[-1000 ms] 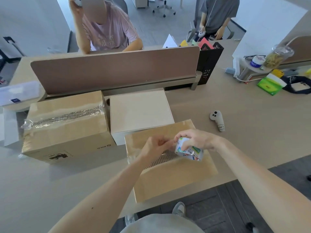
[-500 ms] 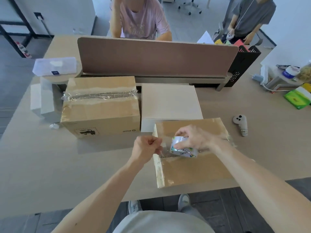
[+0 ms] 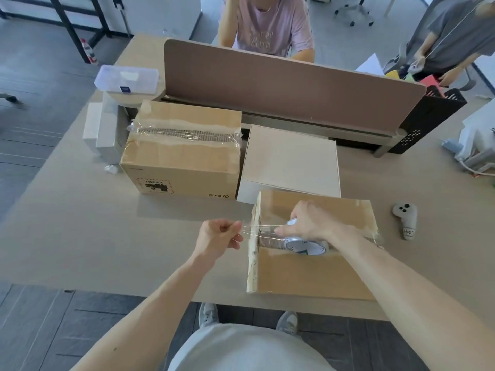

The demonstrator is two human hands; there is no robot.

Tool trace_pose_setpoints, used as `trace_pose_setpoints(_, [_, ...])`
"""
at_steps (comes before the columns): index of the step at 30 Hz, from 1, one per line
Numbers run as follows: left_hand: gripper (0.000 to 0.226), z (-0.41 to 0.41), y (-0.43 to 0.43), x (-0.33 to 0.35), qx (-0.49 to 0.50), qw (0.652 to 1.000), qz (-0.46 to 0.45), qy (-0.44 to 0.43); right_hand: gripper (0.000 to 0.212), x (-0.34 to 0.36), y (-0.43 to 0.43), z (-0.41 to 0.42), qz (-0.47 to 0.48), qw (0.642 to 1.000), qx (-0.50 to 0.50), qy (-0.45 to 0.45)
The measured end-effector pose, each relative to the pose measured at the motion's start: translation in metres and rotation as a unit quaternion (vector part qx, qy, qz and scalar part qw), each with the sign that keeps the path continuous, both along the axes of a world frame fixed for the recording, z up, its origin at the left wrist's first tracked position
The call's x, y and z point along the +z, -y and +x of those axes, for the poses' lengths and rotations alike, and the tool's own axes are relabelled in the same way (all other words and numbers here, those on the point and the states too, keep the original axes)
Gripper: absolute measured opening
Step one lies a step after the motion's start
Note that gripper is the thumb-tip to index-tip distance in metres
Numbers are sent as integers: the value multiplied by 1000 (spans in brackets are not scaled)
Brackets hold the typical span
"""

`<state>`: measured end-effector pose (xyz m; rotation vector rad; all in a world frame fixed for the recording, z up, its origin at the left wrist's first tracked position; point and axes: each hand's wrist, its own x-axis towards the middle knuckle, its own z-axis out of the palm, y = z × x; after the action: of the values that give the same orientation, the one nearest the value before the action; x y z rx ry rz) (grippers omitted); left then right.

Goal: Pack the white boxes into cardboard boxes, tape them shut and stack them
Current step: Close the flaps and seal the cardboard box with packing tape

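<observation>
**Status: 1 box sealed, box 2 mid-tape, no stacking yet**

Done:
- The taped cardboard box (image 3: 184, 156), at 11 o'clock from my hands, is closed. Clear tape runs along its top seam and over both ends. I'd call it finished.

In progress:
- The second cardboard box (image 3: 316, 274) sits at the near table edge, 4 o'clock from view centre, with its flaps down.
- My right hand (image 3: 310, 223) is curled round the tape roll (image 3: 308, 246), holding it on the top seam near the box's left end.
- My left hand (image 3: 218, 236) is at 9 o'clock of the roll, just off the box's left edge. Thumb and forefinger pinch the free end of the tape strip (image 3: 257, 231), other fingers curled in.
- The strip is pulled taut between hand and roll, across the box's left edge.
- Some tape shows at the seam's right end. My arm hides the middle, so I can't tell whether the seam is fully covered.

Left:
- Finish the seam on box 2.
- A white box (image 3: 292, 159) lies unpacked at 12 o'clock of box 2, right behind it.
- More white boxes (image 3: 104, 132) stand at 9 o'clock of the taped box.
- I see no spare empty carton.
- Both cardboard boxes are on the table, well apart, not stacked.

My estimate: about halfway.
</observation>
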<state>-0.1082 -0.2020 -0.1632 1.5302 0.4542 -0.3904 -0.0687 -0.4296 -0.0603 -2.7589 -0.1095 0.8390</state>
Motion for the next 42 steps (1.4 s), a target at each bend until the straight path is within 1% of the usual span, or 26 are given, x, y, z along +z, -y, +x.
trace_pose_setpoints(5, [24,1,3,-10,5,1000,-10,-19,58,2,-9,-1,-23,1000,2,12])
trace_pose_setpoints(10, [18,1,12,-19,4,999,-25,-30,48,5,-13,-3,-40,999,-8,8])
trace_pose_setpoints(14, [17,2,13,-29,1,999,-22,-44,38,-2,-22,0,-69,997,-1,19])
trace_pose_setpoints(18, [19,1,16,-39,-11,998,-17,-56,37,1,-28,1,-92,996,8,9])
trace_pose_setpoints(22, [20,2,21,-46,-23,997,-20,-66,31,2,-33,1,-109,994,9,14])
trace_pose_setpoints(30, [24,2,37,-58,-44,994,-35,-92,30,3,-38,2,-129,991,27,23])
trace_pose_setpoints(34, [20,4,42,-61,-50,994,-21,-99,29,1,-38,2,-124,992,25,27])
trace_pose_setpoints(36, [34,4,42,-64,-58,991,-2,-123,30,-1,-38,3,-122,992,24,29])
trace_pose_setpoints(38, [48,1,41,-67,-84,983,47,-156,29,-2,-38,3,-124,991,24,33])
trace_pose_setpoints(39, [54,-2,41,-68,-98,978,57,-175,28,-3,-38,3,-127,991,25,36])
trace_pose_setpoints(42, [67,-7,41,-65,-142,966,42,-213,20,-5,-40,4,-135,989,33,46])
